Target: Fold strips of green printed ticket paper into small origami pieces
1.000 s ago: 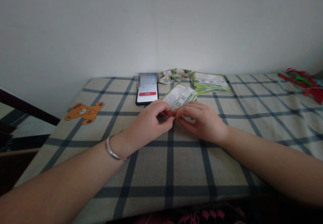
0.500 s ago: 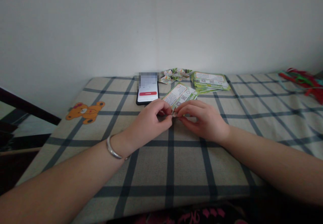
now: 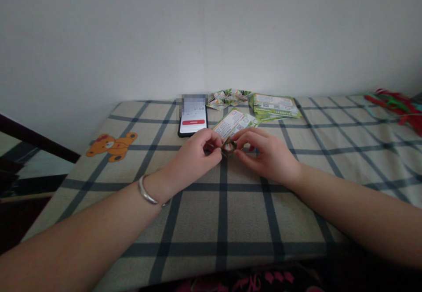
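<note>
Between my hands is a small folded paper piece [image 3: 228, 147], green and white with a bit of orange. My left hand [image 3: 206, 149], a silver bangle at its wrist, pinches the left side of this piece. From the other side, the thumb and fingertips of my right hand [image 3: 263, 151] hold its right edge. Just beyond the fingers lies a printed green and white card [image 3: 232, 123], flat on the cloth and partly covered by my right hand. Behind that card sit several folded paper pieces [image 3: 227, 97] with the same kind of print.
A phone [image 3: 194, 125] with a lit screen lies left of the card. A stack of green cards [image 3: 276, 105] is at the back right. Red and green cords [image 3: 400, 107] lie far right. An orange bear figure [image 3: 112, 146] is on the checked tablecloth [image 3: 194, 221], near its left edge.
My fingertips have drawn slightly apart, and the folded paper piece between them now shows more of its face. Phone, cards and the pieces behind stay put.
</note>
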A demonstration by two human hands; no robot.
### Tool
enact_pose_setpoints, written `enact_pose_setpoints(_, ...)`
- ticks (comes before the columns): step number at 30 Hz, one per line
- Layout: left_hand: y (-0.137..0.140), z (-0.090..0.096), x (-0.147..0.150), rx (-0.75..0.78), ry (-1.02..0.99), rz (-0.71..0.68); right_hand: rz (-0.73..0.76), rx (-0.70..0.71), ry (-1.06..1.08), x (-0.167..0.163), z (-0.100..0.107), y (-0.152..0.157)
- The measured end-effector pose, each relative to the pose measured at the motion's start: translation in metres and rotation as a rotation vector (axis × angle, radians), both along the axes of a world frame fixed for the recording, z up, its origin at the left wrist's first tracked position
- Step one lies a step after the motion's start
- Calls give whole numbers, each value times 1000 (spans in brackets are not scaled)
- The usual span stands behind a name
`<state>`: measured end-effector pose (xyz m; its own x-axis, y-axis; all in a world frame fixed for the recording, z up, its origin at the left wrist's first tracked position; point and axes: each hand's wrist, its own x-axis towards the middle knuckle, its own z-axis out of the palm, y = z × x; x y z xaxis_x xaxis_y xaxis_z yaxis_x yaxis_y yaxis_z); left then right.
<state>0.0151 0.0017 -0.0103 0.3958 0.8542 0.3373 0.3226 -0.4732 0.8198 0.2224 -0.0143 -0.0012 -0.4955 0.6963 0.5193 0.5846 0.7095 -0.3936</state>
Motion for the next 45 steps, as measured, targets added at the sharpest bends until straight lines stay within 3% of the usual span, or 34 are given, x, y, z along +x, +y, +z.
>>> enact_pose_setpoints(12,5,-6,-3,-71,-38,11,22,-277,241,-2,-9,7)
enact_pose_setpoints(16,6,-3,-3,-182,-119,-11,87,-443,405,-2,-14,9)
enact_pose_setpoints(19,7,1,-2,-260,-172,-30,137,-485,474,-1,-17,13)
enact_pose_setpoints(22,6,1,-2,-259,-162,-42,131,-399,422,0,-16,14)
enact_pose_setpoints(27,3,-2,-1,-124,-68,-41,56,-110,125,0,-6,8)
enact_pose_setpoints(34,-2,-1,2,-65,25,4,-99,102,-204,-3,0,-3)
enact_pose_setpoints(39,-5,-2,5,-60,27,37,-127,135,-282,-6,1,-4)
enact_pose_setpoints(45,-8,1,7,-8,37,26,-137,119,-219,-9,0,-3)
